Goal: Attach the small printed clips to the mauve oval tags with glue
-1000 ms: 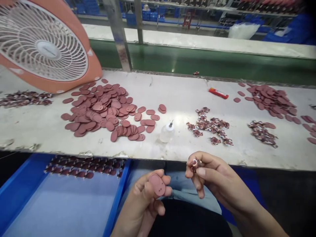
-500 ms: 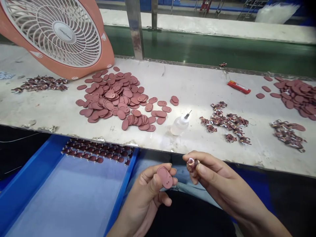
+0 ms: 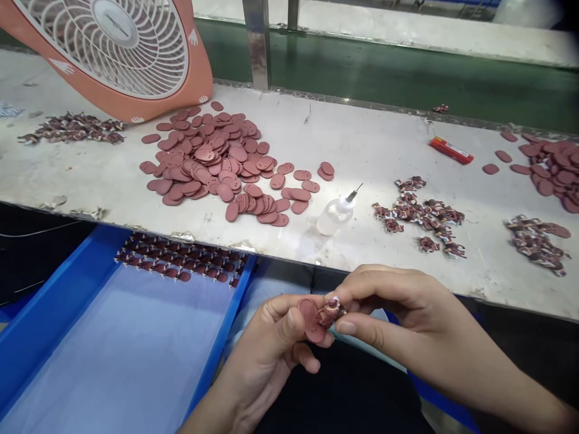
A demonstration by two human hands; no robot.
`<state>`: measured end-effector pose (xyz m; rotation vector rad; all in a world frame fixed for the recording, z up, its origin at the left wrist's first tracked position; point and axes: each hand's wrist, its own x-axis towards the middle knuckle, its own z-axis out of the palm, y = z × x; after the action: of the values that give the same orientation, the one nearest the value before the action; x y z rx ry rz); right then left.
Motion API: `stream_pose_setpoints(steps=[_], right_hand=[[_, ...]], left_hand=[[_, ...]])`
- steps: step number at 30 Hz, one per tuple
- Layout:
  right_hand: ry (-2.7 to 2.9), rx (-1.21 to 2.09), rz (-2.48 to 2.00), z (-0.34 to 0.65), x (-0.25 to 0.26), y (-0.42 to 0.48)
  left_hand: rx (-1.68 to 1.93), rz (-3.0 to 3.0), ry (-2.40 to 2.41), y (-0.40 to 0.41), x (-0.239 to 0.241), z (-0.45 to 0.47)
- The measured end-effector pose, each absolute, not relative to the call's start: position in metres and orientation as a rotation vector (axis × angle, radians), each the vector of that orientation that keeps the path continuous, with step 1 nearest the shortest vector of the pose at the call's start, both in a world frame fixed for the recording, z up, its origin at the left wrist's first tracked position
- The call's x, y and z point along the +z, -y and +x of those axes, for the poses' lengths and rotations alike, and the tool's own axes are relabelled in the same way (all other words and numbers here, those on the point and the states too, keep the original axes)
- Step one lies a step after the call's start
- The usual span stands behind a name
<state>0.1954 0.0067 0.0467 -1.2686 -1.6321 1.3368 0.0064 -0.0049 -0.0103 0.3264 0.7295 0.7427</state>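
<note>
I take this for a factory workshop, an assembly line by the look of it. From afar I see a long, chipped workbench [image 3: 375,135] beside a green strip [image 3: 384,72] like a conveyor belt, a metal post [image 3: 258,51], a heap of reddish ovals [image 3: 194,160], a cluster of small figures [image 3: 414,211], a needle-tipped bottle [image 3: 335,217], and a blue tray [image 3: 49,319] bearing rows of matching pieces [image 3: 169,259].

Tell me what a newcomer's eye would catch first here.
Probably the big orange fan at the upper left, with a heap of discs beside it on the bench. Next, at bottom centre, the left hand holds a reddish disc and the right hand a small figure right at it. The blue tray at lower left, rows of pieces along its far end, also stands out.
</note>
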Motion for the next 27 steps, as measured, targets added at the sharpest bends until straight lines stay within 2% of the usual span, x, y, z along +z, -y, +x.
stream_pose_setpoints(steps=[27], right_hand=[[1.948,1.277,-1.244,0.1926,0.0542,-0.015]], left_hand=[[0.741,0.238,-0.824,0.0059,-0.0126,0.0084]])
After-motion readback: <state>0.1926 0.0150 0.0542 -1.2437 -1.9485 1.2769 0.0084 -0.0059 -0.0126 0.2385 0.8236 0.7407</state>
